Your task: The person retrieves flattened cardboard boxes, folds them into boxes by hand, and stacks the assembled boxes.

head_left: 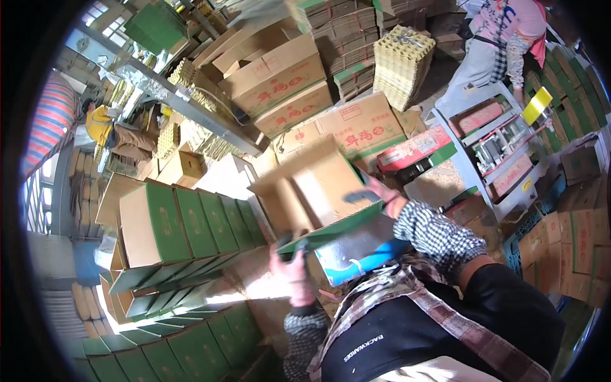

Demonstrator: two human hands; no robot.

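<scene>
An opened cardboard box [324,184], brown inside with a green outer side, is tilted in front of me and a little blurred. My left hand [294,270], in a pink glove with dark fingertips, grips its near left corner. At the right end of the near edge, my right hand [380,193] holds the wall, gloved fingers reaching over to the inside. Below the box lies a shiny blue and dark surface [363,254], partly hidden by the box.
Rows of green-sided boxes [191,216] stand open on my left. Ahead are larger cartons [280,76] and stacked egg trays [401,63]. A grey-framed machine [490,149] stands at the right, with a person in pink [506,32] beyond it. Another person in yellow [102,124] is far left.
</scene>
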